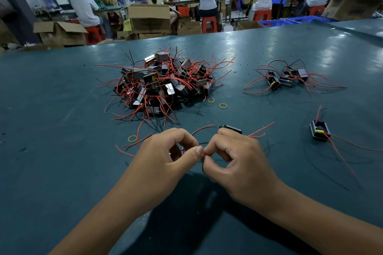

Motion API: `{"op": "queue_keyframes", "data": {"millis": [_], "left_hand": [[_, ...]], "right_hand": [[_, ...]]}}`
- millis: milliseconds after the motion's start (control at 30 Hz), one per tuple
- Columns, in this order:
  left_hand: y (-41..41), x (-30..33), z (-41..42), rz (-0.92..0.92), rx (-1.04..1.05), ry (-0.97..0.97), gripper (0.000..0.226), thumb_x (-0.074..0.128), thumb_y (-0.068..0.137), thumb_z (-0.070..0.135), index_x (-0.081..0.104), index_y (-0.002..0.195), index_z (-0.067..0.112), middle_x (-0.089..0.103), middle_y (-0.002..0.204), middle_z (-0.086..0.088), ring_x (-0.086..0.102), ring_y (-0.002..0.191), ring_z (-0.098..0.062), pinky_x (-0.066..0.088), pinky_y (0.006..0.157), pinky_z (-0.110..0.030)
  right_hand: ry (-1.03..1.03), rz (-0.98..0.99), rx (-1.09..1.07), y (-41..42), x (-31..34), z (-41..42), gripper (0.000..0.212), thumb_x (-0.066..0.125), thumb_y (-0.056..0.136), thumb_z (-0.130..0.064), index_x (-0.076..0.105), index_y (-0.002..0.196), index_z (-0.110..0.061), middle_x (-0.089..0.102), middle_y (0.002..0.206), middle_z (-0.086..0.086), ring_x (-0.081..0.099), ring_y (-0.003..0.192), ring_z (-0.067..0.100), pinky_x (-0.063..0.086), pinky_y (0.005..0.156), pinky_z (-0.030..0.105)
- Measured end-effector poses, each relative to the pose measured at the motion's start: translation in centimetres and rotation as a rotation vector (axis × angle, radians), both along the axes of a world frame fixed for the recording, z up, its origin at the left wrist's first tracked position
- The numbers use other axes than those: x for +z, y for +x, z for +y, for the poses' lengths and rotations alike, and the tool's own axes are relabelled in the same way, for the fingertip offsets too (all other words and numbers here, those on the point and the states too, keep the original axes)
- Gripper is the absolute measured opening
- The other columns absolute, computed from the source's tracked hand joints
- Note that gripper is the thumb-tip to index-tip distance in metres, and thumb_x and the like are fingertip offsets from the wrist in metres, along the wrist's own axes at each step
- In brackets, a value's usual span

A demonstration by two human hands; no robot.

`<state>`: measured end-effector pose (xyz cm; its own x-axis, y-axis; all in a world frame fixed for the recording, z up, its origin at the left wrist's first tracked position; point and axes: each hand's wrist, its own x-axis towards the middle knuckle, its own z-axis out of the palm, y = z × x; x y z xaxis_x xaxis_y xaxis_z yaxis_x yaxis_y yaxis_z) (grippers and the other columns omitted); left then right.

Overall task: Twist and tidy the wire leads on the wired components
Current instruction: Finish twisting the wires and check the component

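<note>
Component (230, 129) half hidden behind right hand (238, 163) — pinched lead barely visible.

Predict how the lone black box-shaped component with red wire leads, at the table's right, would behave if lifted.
The lone black box-shaped component looks small, so probably light. Its long red leads lie curved, so would likely droop and trail.

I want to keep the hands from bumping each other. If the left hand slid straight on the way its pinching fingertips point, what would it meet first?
Almost at once the right hand: the left hand points rightward, fingertips nearly meeting over the thin black lead between them.
</note>
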<state>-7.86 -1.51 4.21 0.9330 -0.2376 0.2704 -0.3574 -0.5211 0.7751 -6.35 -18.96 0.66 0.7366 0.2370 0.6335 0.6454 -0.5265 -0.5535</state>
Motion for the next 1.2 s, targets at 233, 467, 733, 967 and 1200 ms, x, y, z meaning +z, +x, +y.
{"op": "queue_keyframes", "data": {"millis": [233,467,733,967,1200], "left_hand": [[0.0,-0.2,0.0,-0.011,-0.024,0.053,0.017,0.065,0.092,0.025,0.061,0.076,0.026,0.051,0.061,0.018,0.039,0.051,-0.003,0.031,0.051,-0.015],[0.1,-0.4,-0.1,0.096,-0.034,0.015,0.019,0.059,0.095,0.022,0.063,0.077,0.018,0.044,0.055,0.013,0.034,0.051,-0.004,0.029,0.050,-0.020],[0.6,-1.1,0.1,0.174,0.006,-0.105,0.023,0.062,0.095,0.025,0.063,0.074,0.017,0.045,0.059,0.008,0.035,0.053,-0.009,0.029,0.049,-0.025],[2.3,-2.2,-0.1,-0.107,-0.016,0.305,0.027,0.062,0.097,0.019,0.062,0.124,0.023,0.063,0.110,0.021,0.054,0.108,0.001,0.040,0.095,-0.016],[3.2,-2.8,0.8,-0.210,0.077,0.271,0.022,0.067,0.091,0.012,0.065,0.110,0.021,0.061,0.102,0.014,0.054,0.096,0.000,0.039,0.085,-0.011]], "right_hand": [[-0.079,-0.135,-0.019,0.2,-0.2,0.0,0.016,0.072,0.075,-0.010,0.059,0.066,-0.012,0.031,0.070,-0.014,0.030,0.064,0.008,0.027,0.063,0.022],[-0.136,-0.214,-0.001,0.3,-0.5,-0.1,0.014,0.068,0.081,-0.015,0.062,0.069,-0.011,0.040,0.071,-0.008,0.035,0.065,0.015,0.030,0.064,0.026],[-0.139,-0.186,-0.017,0.0,-0.3,0.1,0.013,0.067,0.078,-0.016,0.061,0.067,-0.013,0.038,0.067,-0.011,0.036,0.060,0.013,0.036,0.058,0.031],[-0.158,0.071,-0.038,0.2,-0.6,0.0,0.011,0.071,0.078,-0.025,0.064,0.072,-0.019,0.035,0.062,-0.018,0.038,0.058,0.005,0.040,0.059,0.030],[-0.086,0.449,0.276,1.9,0.1,-2.0,0.035,0.078,0.078,-0.017,0.064,0.107,-0.031,0.054,0.073,-0.010,0.047,0.061,0.002,0.041,0.062,0.014]]}}
